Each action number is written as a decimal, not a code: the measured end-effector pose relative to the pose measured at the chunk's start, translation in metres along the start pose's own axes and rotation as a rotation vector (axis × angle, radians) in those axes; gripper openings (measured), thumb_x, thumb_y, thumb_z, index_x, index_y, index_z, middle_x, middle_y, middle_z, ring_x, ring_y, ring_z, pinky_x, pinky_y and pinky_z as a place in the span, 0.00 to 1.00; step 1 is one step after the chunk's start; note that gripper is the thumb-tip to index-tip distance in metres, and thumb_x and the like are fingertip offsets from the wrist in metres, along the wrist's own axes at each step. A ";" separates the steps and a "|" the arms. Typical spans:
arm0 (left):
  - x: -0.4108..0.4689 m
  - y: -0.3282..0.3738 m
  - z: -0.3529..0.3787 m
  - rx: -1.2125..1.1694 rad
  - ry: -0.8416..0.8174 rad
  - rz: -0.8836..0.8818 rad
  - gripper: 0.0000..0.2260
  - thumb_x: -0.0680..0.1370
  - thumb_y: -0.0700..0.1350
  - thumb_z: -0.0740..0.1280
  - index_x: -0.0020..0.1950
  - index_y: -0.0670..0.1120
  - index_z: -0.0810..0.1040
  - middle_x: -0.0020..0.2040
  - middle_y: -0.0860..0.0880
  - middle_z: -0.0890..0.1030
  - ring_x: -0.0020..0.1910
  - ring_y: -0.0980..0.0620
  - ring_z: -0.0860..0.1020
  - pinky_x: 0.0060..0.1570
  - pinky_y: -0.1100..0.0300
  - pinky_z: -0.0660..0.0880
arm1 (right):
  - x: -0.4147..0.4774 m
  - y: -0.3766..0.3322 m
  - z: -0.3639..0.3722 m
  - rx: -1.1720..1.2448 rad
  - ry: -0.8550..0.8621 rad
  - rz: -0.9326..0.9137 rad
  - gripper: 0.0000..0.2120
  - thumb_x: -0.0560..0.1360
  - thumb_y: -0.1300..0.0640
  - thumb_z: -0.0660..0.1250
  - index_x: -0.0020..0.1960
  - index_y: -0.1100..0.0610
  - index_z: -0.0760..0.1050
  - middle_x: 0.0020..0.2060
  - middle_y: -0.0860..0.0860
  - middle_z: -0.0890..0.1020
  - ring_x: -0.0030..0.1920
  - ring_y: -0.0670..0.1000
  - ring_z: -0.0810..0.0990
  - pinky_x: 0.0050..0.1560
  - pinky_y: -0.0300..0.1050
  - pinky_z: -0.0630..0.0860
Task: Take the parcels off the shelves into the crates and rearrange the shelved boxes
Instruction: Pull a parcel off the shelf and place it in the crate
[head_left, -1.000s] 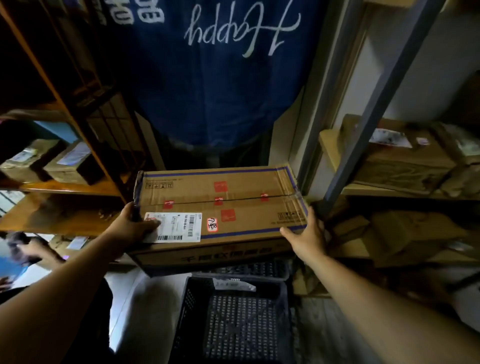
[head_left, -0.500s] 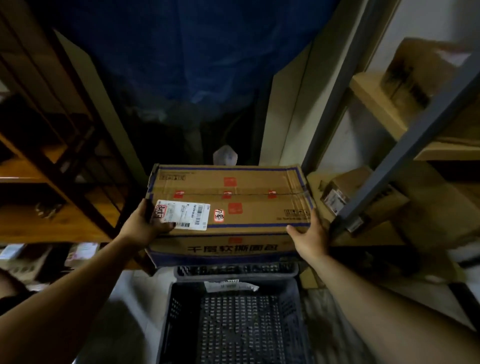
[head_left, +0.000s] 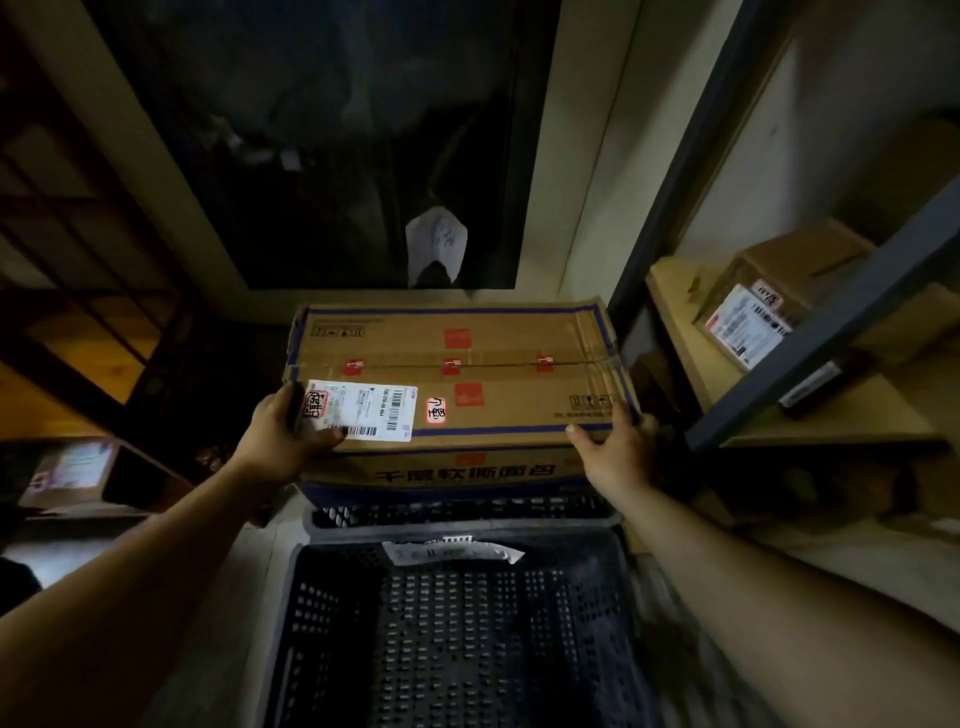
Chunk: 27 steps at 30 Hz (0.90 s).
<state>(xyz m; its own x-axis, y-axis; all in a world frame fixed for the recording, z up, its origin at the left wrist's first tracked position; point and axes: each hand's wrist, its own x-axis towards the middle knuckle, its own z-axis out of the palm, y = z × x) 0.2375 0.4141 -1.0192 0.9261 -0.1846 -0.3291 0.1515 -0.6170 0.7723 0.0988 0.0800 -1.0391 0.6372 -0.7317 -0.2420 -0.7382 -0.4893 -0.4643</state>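
A long brown cardboard box (head_left: 493, 364) with blue border lines, red stickers and a white shipping label sits level between my hands, just beyond the far rim of a black perforated crate (head_left: 457, 623). My left hand (head_left: 280, 436) grips its near left corner, thumb lying on the label. My right hand (head_left: 618, 441) grips the near right corner, thumb on top. Whether the box rests on something beneath it is hidden.
A grey metal shelf post (head_left: 831, 312) slants at the right; behind it a wooden shelf (head_left: 779, 415) carries a labelled parcel (head_left: 753, 317). Dark wooden shelving (head_left: 78, 322) stands on the left with a labelled box (head_left: 72, 467) low down. A paper slip (head_left: 452, 552) lies in the crate.
The box has come down with both hands toward the crate's far rim. My view has tilted downward, so the blue cloth with writing has left the top of the frame.
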 end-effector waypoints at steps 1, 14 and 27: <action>0.012 -0.011 0.003 0.033 0.013 0.022 0.35 0.61 0.59 0.78 0.64 0.54 0.70 0.60 0.50 0.76 0.58 0.48 0.77 0.56 0.47 0.77 | 0.003 0.005 0.009 0.007 -0.010 0.018 0.37 0.75 0.39 0.63 0.77 0.55 0.55 0.72 0.59 0.56 0.70 0.62 0.60 0.66 0.53 0.65; 0.027 -0.042 0.042 0.206 -0.019 0.035 0.52 0.57 0.66 0.77 0.73 0.42 0.63 0.70 0.43 0.66 0.67 0.44 0.70 0.68 0.47 0.67 | 0.018 0.038 0.040 -0.034 0.004 0.024 0.35 0.74 0.38 0.62 0.75 0.54 0.58 0.71 0.57 0.57 0.69 0.62 0.62 0.66 0.54 0.67; 0.083 -0.108 0.102 0.667 0.035 0.003 0.46 0.68 0.63 0.71 0.78 0.52 0.51 0.78 0.46 0.54 0.77 0.43 0.47 0.72 0.41 0.49 | 0.061 0.057 0.123 -0.217 -0.108 0.004 0.35 0.77 0.41 0.60 0.77 0.55 0.51 0.72 0.59 0.55 0.71 0.62 0.57 0.68 0.54 0.64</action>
<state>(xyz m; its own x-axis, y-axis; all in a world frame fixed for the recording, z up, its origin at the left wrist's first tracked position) 0.2631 0.3878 -1.1853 0.9386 -0.1687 -0.3009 -0.0866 -0.9596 0.2678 0.1225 0.0660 -1.1846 0.6453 -0.6848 -0.3387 -0.7639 -0.5851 -0.2723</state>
